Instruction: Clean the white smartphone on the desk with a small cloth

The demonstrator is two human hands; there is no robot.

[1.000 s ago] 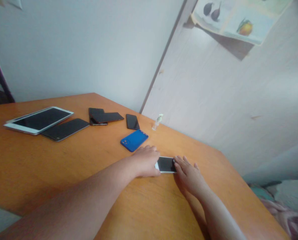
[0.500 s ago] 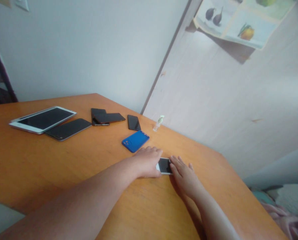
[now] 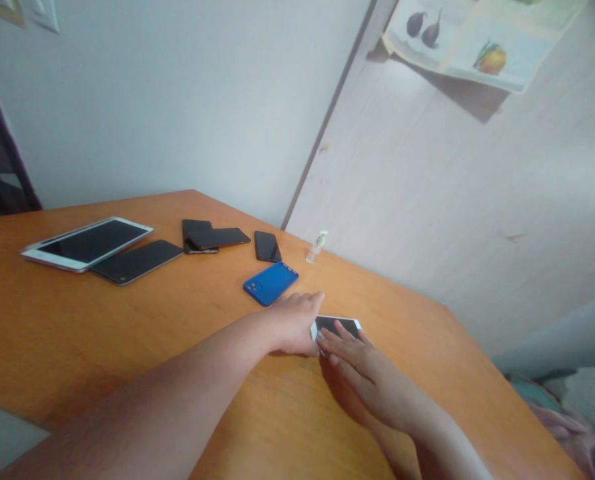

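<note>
A white phone [image 3: 353, 328] with a dark screen lies face up on the wooden table. My left hand [image 3: 293, 325] is at its left end, thumb on the near side and fingers on the far side, gripping that end. My right hand [image 3: 364, 370] reaches over the near edge of the phone, its fingers outstretched and somewhat apart above or on the screen; whether they press on it I cannot tell. Just beyond my left hand lies a blue phone case [image 3: 271, 283], its hollow side up.
Behind the case are a black phone [image 3: 267, 246] and a small clear pump bottle [image 3: 316, 247]. Farther left, two dark phones [image 3: 220, 237] overlap. A white tablet [image 3: 90, 243] rests partly on another dark phone [image 3: 140, 261]. Walls border the wooden table [image 3: 177, 320].
My right hand has shifted left and nearer to me across the phone, uncovering its right end. My left hand stays at the left end, its fingers slightly raised.
</note>
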